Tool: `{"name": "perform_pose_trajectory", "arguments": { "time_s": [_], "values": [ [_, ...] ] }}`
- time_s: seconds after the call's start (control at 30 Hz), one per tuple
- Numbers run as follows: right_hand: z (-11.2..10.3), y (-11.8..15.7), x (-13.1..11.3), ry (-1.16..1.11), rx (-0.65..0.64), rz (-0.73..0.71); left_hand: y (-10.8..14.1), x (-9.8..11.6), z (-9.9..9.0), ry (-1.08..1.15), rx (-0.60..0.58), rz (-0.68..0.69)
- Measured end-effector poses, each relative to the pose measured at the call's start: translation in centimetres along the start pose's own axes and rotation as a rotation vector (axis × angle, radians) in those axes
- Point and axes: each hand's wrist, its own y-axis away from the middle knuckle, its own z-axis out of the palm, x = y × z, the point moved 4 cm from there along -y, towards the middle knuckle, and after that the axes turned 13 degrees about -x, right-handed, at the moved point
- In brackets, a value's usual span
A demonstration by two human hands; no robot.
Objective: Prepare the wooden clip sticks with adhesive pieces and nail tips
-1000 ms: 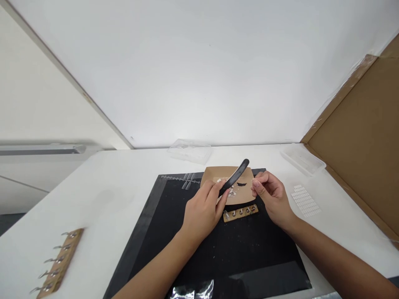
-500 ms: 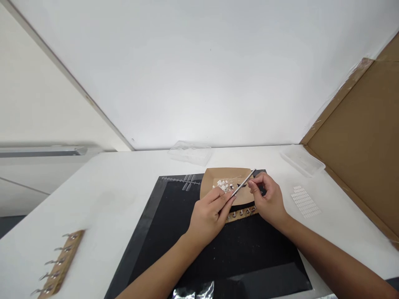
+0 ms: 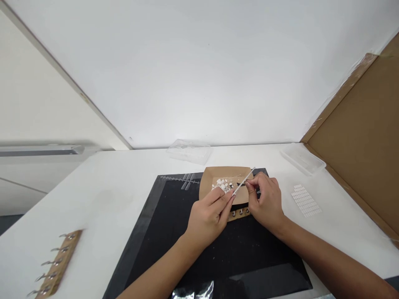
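Note:
My left hand [image 3: 206, 214] pinches the lower end of a thin grey nail file [image 3: 245, 180], which slants up to the right over a brown paper tray [image 3: 208, 172]. My right hand [image 3: 266, 199] is closed, thumb and fingertips pinched together beside the middle of the file. Whatever sits in that pinch is too small and too covered to make out. Inside the tray lie small white pieces [image 3: 222, 184] and a few dark scraps. A wooden strip with metal clips [image 3: 240, 213] shows just below the tray, partly hidden by my right hand.
Under my hands is a black mat [image 3: 174, 220]. A clear stem with nail tips [image 3: 187, 181] lies on its upper left. Another wooden clip strip [image 3: 59, 265] is at left. Clear plastic boxes [image 3: 189, 151] stand behind; a white tab sheet [image 3: 306, 201] and a cardboard wall [image 3: 361, 137] are right.
My right hand has shifted slightly left and down along the file. The file has turned a little, showing a lighter face. My left hand has barely moved.

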Motion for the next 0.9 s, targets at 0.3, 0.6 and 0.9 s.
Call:
{"name": "perform_pose_trajectory", "arguments": {
  "time_s": [0.3,0.6,0.9],
  "values": [
    [-0.4,-0.5,-0.5,0.11,0.041,-0.059,-0.1,0.0,-0.4,0.02,0.019,-0.012],
    [-0.2,-0.6,-0.5,0.104,-0.029,-0.081,0.0,-0.4,-0.2,-0.042,0.019,-0.034],
    [-0.3,-0.4,0.7,0.0,-0.001,-0.088,-0.3,-4.7,-3.1,-0.576,0.119,-0.398]
  ]
}}
